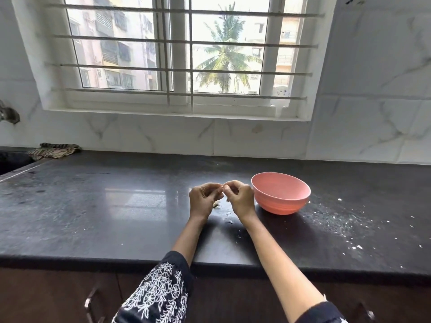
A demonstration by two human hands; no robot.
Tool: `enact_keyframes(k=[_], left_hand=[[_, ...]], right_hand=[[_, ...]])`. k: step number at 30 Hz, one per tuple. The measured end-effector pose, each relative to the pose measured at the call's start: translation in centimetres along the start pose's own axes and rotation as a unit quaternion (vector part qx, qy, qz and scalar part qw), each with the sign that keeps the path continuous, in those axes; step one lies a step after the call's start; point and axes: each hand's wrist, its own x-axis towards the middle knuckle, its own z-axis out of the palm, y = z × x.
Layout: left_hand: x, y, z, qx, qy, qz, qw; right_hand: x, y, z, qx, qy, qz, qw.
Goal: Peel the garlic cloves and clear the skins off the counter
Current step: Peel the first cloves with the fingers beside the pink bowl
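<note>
Item one, far left: a striped cloth (54, 150) lies bunched at the back of the dark counter (116, 206), against the marble-tiled wall. I read no brand, label or writing on anything here.

Item two, centre: my left hand (203, 199) is raised just above the counter, fingers curled in toward the thumb. It meets my right hand (240, 198), likewise curled, and between the two sets of fingertips I see a small pale piece, likely a garlic clove (221, 188), pinched from both sides. It is too small for me to tell peeled from unpeeled.

Item three, beneath the hands: a pale scrap of garlic skin (216, 204) lies on the counter just below the left hand, with smaller flecks near the right wrist.

Item four, just right of the right hand: a pink bowl (281, 193) stands upright on the counter; its contents are hidden from me.

Item five, far right: white skin crumbs (349, 227) are scattered over the counter.
</note>
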Motion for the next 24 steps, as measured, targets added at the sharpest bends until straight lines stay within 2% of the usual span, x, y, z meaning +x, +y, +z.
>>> enact_keyframes(k=[5, 12, 20, 24], left_hand=[[-0.1, 0.3, 0.1, -0.022, 0.004, -0.014, 1.000], [-0.3, 1.4, 0.2, -0.131, 0.050, -0.048, 0.989], [-0.4, 1.6, 0.4, -0.114, 0.050, -0.051, 0.991], [-0.5, 1.6, 0.3, -0.116, 0.047, -0.053, 0.991]], right_hand=[[0.0, 0.0, -0.1, -0.009, 0.007, 0.020, 1.000], [0.0, 0.4, 0.0, -0.034, 0.014, 0.016, 0.999], [0.1, 0.6, 0.0, -0.128, 0.026, -0.017, 0.991], [-0.1, 0.9, -0.1, -0.147, 0.006, -0.026, 0.989]])
